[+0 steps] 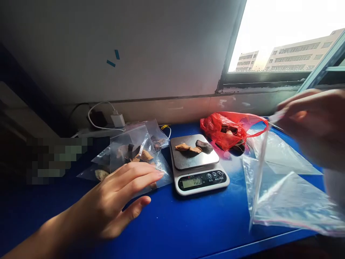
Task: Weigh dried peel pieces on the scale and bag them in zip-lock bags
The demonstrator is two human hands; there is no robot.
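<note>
My left hand (pixel 126 198), fingers stretched out, hovers over or rests on the front of the filled clear zip bags (pixel 122 145); contact is unclear. Dried brown pieces show inside those bags. My right hand (pixel 309 122), blurred, pinches the top of a clear plastic bag (pixel 260 183) that hangs down almost edge-on. Between my hands stands a white digital kitchen scale (pixel 179 190), its display seeming to read 10.0. Several dried peel-like pieces (pixel 195 149), tan and dark, lie on its metal plate.
Behind the scale on the right sits an open red plastic bag (pixel 223 133) with more dark pieces. Flat clear bags (pixel 291 201) lie on the blue table (pixel 172 230) at right. A white charger (pixel 118 119) with a cable stands by the wall, near a window (pixel 275 39).
</note>
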